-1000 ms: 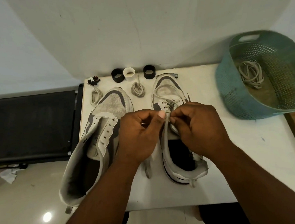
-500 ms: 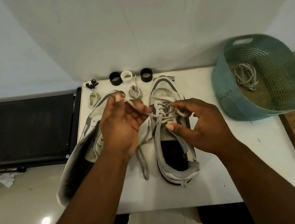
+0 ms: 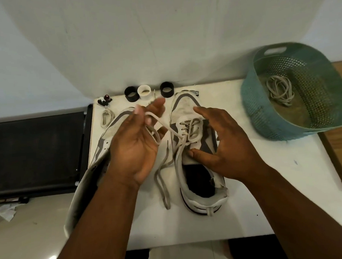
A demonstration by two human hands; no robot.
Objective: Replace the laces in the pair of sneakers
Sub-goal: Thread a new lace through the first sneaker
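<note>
**Right sneaker partly laced, left one bare**

While the left hand (image 3: 135,142) pinches a flat grey-white woven lace (image 3: 167,127) between thumb and fingertips and draws it up and away from the right-side white-and-grey mesh sneaker (image 3: 186,107), the right hand (image 3: 228,144) rests on that shoe w/ fingers spread, thumb pressing the tongue, gripping nothing. Judging by the eyelets, only the front rows nr the toe are threaded; upper rows look unlaced, and loose lace ends trail on the white table (image 3: 267,193) just left of the shoe.

Left of that sneaker lies its pair, a worn white-and-grey sneaker (image 3: 117,125), mostly hidden by the left arm; it appears laceless, so approx. most of the job remains.

Beyond it, a coiled pale cord-like lace (image 3: 106,118) lies on the table. Well to the right of the laced sneaker sits a teal perforated plastic basket (image 3: 263,109) holding a tangled bundle of limp off-white laces (image 3: 280,90), prob. the old ones.
</note>
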